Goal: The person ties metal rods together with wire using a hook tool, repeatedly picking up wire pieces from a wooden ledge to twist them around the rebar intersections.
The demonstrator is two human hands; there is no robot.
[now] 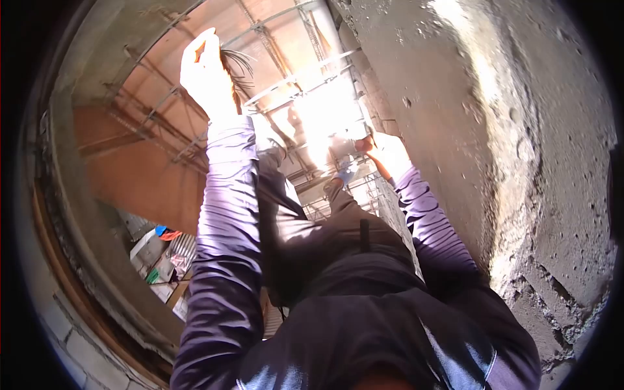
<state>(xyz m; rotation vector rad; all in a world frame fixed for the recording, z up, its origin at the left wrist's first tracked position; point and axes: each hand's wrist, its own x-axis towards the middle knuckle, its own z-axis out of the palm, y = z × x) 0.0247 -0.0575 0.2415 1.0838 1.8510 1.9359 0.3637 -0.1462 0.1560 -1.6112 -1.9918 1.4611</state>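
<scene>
My left hand (211, 75) is raised at the upper left, its fingers curled round a bundle of thin dark wires (239, 65) that fans out to the right. Strong light washes out much of that hand. My right hand (388, 155) is beside the rough wall, fingers closed; glare hides what is between them. Around and beyond both hands runs a grid of steel bars (263, 32) over brownish-orange panels (146, 172). The brightest glare lies between the two hands.
A rough concrete wall (448, 130) fills the right side. A concrete edge (84, 188) curves down the left. Corrugated sheet and mixed debris (162, 260) show below at the lower left. My legs (351, 227) are in the middle.
</scene>
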